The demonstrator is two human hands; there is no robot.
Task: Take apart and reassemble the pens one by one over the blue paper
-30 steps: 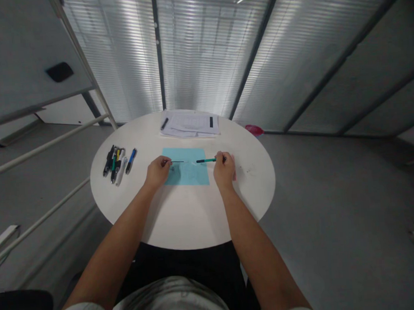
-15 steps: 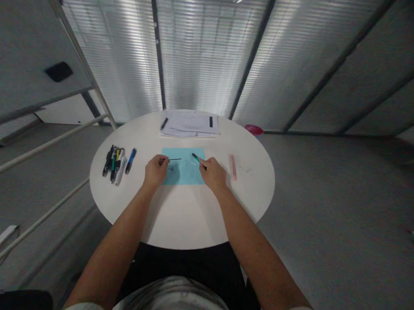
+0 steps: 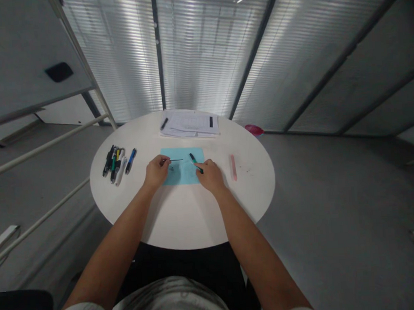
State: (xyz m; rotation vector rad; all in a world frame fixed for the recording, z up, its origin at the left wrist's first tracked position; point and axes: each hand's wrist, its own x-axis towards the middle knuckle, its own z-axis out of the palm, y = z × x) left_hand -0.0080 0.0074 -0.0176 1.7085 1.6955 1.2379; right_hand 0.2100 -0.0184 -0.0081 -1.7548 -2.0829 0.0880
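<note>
Pinches a thin dark rod (image 3: 176, 160) in the left hand (image 3: 155, 172), roughly level over a blue sheet (image 3: 182, 178) on the counter (image 3: 186, 218); holds a green-and-black pen (image 3: 193, 158) aslant above the same sheet in the curled fingers of the right hand (image 3: 211, 176). Probably light, stiff, smooth; best taken mid-barrel. Both forearms angled inward.

Office-like room, round white table (image 3: 190, 217), papers (image 3: 190, 123), pens (image 3: 113, 165), blinds (image 3: 200, 56)
</note>
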